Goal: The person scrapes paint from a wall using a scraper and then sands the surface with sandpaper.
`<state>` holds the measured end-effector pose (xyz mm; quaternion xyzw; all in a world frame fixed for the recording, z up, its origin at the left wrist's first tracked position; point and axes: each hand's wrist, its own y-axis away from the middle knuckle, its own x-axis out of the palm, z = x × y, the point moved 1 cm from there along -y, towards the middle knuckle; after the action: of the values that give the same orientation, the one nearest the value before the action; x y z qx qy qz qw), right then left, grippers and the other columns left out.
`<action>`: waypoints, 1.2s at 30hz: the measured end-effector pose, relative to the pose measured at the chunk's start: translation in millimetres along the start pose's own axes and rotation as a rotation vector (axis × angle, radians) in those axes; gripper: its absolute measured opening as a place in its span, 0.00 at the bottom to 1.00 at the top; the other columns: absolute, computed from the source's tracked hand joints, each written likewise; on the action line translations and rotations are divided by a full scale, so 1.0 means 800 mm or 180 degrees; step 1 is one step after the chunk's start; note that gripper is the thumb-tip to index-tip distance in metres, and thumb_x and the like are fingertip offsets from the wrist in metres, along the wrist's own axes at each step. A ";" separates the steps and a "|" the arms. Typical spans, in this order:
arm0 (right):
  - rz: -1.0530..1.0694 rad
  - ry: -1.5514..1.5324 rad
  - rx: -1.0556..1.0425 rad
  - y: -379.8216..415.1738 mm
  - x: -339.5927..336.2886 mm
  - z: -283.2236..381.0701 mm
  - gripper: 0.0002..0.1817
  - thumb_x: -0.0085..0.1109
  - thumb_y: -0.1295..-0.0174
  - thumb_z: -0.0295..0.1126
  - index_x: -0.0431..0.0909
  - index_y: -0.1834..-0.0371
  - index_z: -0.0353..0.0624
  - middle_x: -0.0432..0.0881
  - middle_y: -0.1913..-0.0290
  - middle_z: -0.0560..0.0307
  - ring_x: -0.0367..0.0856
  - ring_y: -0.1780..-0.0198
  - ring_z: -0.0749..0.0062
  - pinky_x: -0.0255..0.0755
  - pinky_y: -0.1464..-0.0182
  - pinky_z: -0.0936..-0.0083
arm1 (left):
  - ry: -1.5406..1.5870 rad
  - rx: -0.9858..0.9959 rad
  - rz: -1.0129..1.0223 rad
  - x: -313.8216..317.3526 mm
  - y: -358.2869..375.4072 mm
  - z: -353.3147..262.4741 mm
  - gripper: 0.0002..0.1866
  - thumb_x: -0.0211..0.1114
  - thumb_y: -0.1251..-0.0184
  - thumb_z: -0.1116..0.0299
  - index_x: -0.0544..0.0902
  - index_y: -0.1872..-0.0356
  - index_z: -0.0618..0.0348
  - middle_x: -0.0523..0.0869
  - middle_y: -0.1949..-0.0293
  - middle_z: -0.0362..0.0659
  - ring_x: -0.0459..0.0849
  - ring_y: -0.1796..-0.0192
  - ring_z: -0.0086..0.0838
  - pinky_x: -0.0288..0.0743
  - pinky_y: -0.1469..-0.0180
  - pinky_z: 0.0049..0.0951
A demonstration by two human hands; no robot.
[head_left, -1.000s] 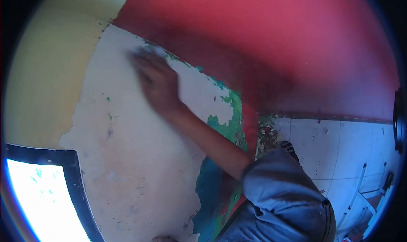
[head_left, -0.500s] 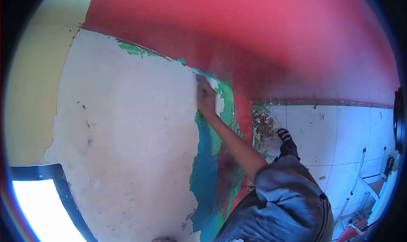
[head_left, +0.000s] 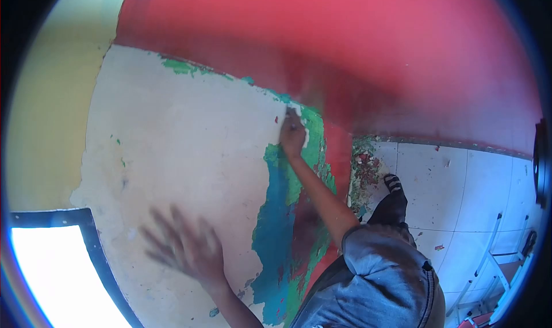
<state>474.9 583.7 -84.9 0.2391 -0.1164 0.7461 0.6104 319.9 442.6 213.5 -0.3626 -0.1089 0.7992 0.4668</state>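
Note:
My right hand (head_left: 294,135) is closed, its fingertips at the upper edge of the bare patch, where green paint (head_left: 313,127) meets the pale wall. Whatever it grips is hidden by the fingers and blur; I cannot tell what it is. Beside the knuckles a small red flake (head_left: 276,120) shows against the plaster. My left hand (head_left: 192,248), slightly blurred, is spread with fingers apart in front of the stripped pale wall (head_left: 172,150). Below my right hand runs a strip of blue paint (head_left: 273,230) with ragged edges.
Red paint (head_left: 345,40) covers the upper wall. Paint chips (head_left: 366,164) lie along the floor (head_left: 431,184) at the wall's foot, near my foot (head_left: 393,183). A metal stepladder (head_left: 500,267) stands at the right. A bright dark-framed opening (head_left: 52,270) sits lower left.
My left hand has risen into view from the bottom edge, fingers spread. My right hand appears slightly further right and lower, still at the paint edge. A red flake now shows beside it.

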 end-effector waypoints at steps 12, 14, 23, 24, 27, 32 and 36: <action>-0.0065 -0.0877 0.0352 0.009 -0.018 -0.055 0.15 0.45 0.36 0.23 0.72 0.47 0.33 0.76 0.46 0.47 0.75 0.46 0.61 0.67 0.42 0.70 | 0.0044 0.1161 0.0007 0.048 -0.178 -0.103 0.28 0.54 0.36 0.57 0.66 0.35 0.50 0.56 0.29 0.37 0.48 0.26 0.34 0.41 0.28 0.46; 0.0213 -0.0342 -0.0269 0.034 0.011 0.032 0.17 0.48 0.38 0.22 0.73 0.45 0.37 0.75 0.45 0.46 0.70 0.40 0.58 0.61 0.37 0.65 | 0.0026 0.1232 0.0014 0.058 -0.180 -0.114 0.28 0.53 0.36 0.56 0.65 0.34 0.51 0.55 0.29 0.38 0.47 0.26 0.34 0.40 0.27 0.45; 0.0130 -0.0090 0.0117 0.039 -0.060 -0.053 0.14 0.44 0.37 0.22 0.74 0.49 0.32 0.75 0.43 0.47 0.69 0.38 0.59 0.62 0.38 0.72 | -0.0051 0.1366 0.0007 0.067 -0.180 -0.128 0.25 0.49 0.33 0.59 0.67 0.35 0.53 0.56 0.29 0.38 0.49 0.26 0.34 0.42 0.28 0.46; 0.0033 0.0122 0.0114 0.046 -0.052 -0.039 0.14 0.44 0.37 0.22 0.74 0.50 0.32 0.76 0.45 0.48 0.70 0.39 0.60 0.63 0.38 0.72 | -0.0022 0.1328 -0.0040 0.067 -0.183 -0.132 0.25 0.49 0.33 0.59 0.67 0.35 0.53 0.56 0.29 0.38 0.50 0.26 0.34 0.42 0.28 0.46; 0.0566 -0.0606 -0.0486 0.071 0.010 0.033 0.14 0.50 0.43 0.19 0.76 0.53 0.38 0.78 0.48 0.48 0.70 0.39 0.54 0.58 0.34 0.63 | 0.0092 0.1263 -0.0106 0.071 -0.183 -0.140 0.24 0.50 0.33 0.61 0.68 0.36 0.54 0.59 0.30 0.38 0.51 0.27 0.34 0.43 0.28 0.47; 0.0818 -0.0561 -0.0768 0.046 -0.009 0.006 0.17 0.52 0.42 0.20 0.76 0.49 0.38 0.74 0.42 0.44 0.66 0.36 0.54 0.51 0.32 0.61 | 0.0256 0.1269 -0.0237 0.075 -0.184 -0.141 0.23 0.52 0.35 0.63 0.70 0.38 0.55 0.63 0.32 0.37 0.53 0.27 0.35 0.45 0.29 0.47; -0.0343 -0.0719 0.1392 0.001 -0.047 -0.038 0.13 0.48 0.38 0.22 0.75 0.52 0.33 0.74 0.44 0.44 0.69 0.38 0.61 0.59 0.35 0.69 | 0.0240 0.1236 -0.0262 0.074 -0.187 -0.143 0.25 0.52 0.37 0.67 0.68 0.37 0.56 0.63 0.32 0.38 0.53 0.27 0.35 0.45 0.29 0.47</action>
<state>472.6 565.5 -129.8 0.4532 -0.0067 0.6885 0.5662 480.0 553.7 180.5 -0.2907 0.0501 0.7713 0.5640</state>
